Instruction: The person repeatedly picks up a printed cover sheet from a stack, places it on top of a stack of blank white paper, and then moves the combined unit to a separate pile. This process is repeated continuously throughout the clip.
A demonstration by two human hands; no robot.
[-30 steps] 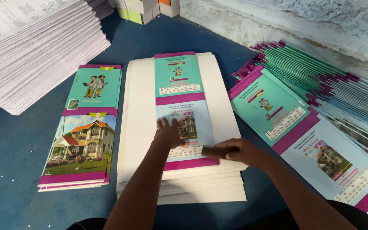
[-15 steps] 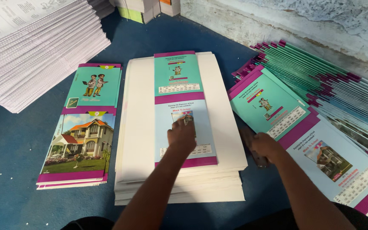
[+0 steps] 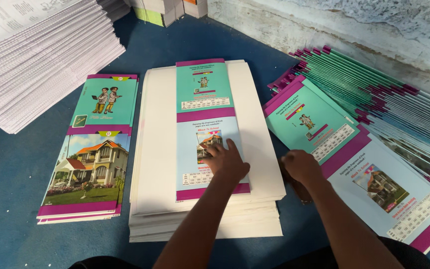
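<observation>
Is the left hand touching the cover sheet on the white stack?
Touching: the head view shows the left hand pressed flat on the cover sheet.

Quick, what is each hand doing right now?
Left hand: open, flat on the cover sheet, holding nothing.
Right hand: curled at the fanned covers' edge; grip cannot be told.

From where I watched, the cover sheet (image 3: 206,124) under the left hand (image 3: 229,162) was teal up top, pale blue below, with magenta bands across it. It sat on a plain white paper stack (image 3: 260,149). The finished pile (image 3: 95,144) showed cartoon kids on teal and an orange-roofed house picture. The fanned covers (image 3: 374,99) were teal-and-magenta striped, on a dark blue floor (image 3: 6,174).
</observation>
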